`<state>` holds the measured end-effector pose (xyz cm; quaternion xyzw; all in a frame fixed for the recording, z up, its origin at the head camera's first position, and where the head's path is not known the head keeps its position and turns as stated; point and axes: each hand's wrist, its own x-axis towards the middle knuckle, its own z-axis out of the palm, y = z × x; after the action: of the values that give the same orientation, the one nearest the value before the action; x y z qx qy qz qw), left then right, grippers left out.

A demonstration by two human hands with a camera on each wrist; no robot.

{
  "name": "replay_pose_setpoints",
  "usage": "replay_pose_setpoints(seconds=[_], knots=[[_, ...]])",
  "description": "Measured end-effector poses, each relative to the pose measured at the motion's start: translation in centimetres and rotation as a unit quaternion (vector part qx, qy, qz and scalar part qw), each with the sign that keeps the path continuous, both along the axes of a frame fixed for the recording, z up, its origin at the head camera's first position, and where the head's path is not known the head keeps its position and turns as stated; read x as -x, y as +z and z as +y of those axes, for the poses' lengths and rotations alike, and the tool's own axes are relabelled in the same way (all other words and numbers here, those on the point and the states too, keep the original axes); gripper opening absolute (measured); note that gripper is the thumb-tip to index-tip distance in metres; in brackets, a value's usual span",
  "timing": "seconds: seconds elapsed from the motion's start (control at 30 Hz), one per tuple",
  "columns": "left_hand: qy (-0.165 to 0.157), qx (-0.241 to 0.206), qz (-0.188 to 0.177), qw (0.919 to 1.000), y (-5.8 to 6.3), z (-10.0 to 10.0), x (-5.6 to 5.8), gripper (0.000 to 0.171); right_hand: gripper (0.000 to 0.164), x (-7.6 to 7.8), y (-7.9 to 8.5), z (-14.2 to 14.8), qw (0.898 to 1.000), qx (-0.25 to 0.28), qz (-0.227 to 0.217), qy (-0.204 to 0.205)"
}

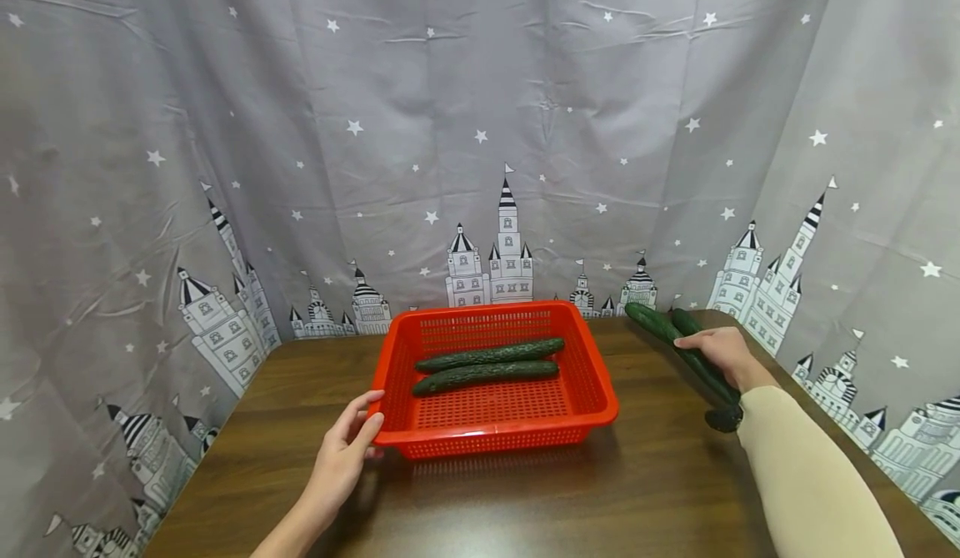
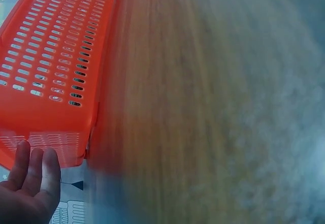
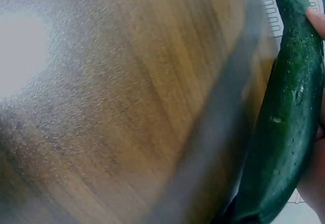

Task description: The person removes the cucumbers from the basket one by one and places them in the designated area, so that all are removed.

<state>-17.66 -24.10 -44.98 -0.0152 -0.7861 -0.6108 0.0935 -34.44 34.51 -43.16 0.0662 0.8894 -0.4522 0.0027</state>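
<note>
A red perforated plastic basket stands on the wooden table, with two dark green cucumbers lying side by side in it, a rear cucumber and a front cucumber. At the basket's left end, my left hand holds the rim, its fingers against the outer end wall. To the right of the basket, my right hand grips a cucumber, which slants toward the back left. Another cucumber shows just behind that hand, mostly hidden by it; whether it is touched I cannot tell.
The brown wooden table reaches back to a grey curtain printed with stars and castles, which also hangs along both sides. A small black device sits at the right wrist, by the sleeve.
</note>
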Motion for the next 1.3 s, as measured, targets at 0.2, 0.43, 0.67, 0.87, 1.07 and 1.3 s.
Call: replay_pose_setpoints(seconds=[0.2, 0.43, 0.67, 0.87, 1.07, 1.3], knots=[[0.000, -0.004, -0.001, 1.0000, 0.1, 0.1, -0.1, 0.039, 0.051, -0.2, -0.6, 0.1, 0.999, -0.022, 0.013, -0.019], [0.003, -0.008, -0.002, 1.0000, 0.0, 0.2, -0.1, 0.039, 0.048, -0.3, -1.2, 0.1, 0.998, -0.053, 0.014, -0.029], [0.000, -0.011, -0.002, 0.9999, -0.1, 0.2, -0.1, 0.039, 0.043, -0.3, -1.5, 0.2, 0.996, -0.075, 0.028, -0.033], [0.002, -0.012, 0.004, 0.9999, -0.1, 0.2, -0.1, 0.038, 0.039, -0.7, -1.1, 0.0, 0.992, -0.115, 0.044, -0.030], [0.003, -0.012, -0.002, 0.9999, -0.1, 0.3, -0.1, 0.038, 0.041, -0.9, -1.1, 0.1, 0.985, -0.164, 0.044, -0.034], [0.002, -0.013, -0.001, 0.9999, -0.1, 0.2, -0.1, 0.038, 0.041, -1.2, -1.2, 0.3, 0.984, -0.175, 0.030, -0.029]])
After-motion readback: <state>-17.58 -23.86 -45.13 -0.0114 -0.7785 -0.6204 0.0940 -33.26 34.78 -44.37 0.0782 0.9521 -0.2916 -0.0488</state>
